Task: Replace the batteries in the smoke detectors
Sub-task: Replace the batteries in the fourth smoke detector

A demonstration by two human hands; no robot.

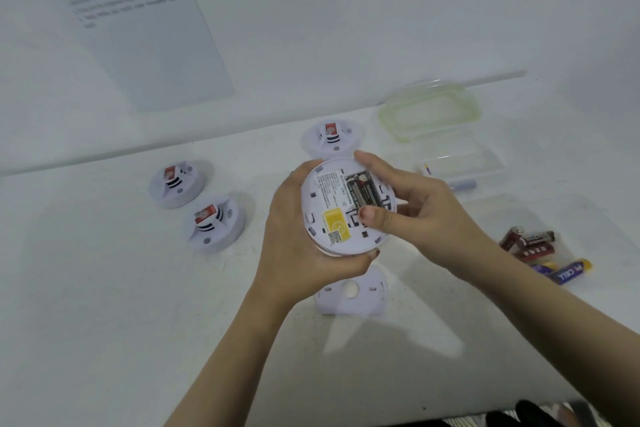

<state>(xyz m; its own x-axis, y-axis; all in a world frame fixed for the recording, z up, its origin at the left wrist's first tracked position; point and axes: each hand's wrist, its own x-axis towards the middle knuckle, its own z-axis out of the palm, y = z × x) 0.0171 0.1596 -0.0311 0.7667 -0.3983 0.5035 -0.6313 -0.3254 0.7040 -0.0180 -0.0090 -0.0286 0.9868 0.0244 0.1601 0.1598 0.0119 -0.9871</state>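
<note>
Task item: the held smoke detector [325, 198] is at the centre of the frame, lifted above the table [104, 288], with its back side turned up toward the camera.
Left hand: the left hand [294, 239] cups the unit from the left and below, its fingers curled round the rim.
Right hand: the right hand [415, 204] grips the unit from the right, with fingers over the upper rim and the thumb [375, 217] pressed on the back just below the battery bay.
Battery bay: it is open, with dark fitted batteries [360, 191] lying inside and a yellow sticker [336, 224] to its lower left.
Mounting plate: the white mounting plate [353, 295] lies flat on the table just below the hands.
Other units: the far detector [332, 137] sits just above the hands, while the left detector [176, 185] and the lower-left detector [214, 224] sit side by side at centre left.
Container: the clear plastic box [464, 163] is at the right of centre and holds what looks like a battery, though it is blurred.
Lid: the green-rimmed lid [429, 111] lies just beyond the box.
Loose cells: the red batteries [528, 243] and the blue batteries [564, 272] are heaped together at the right edge.
Wall: the printed sheet [138, 28] hangs at the upper left, its text unreadable.
</note>
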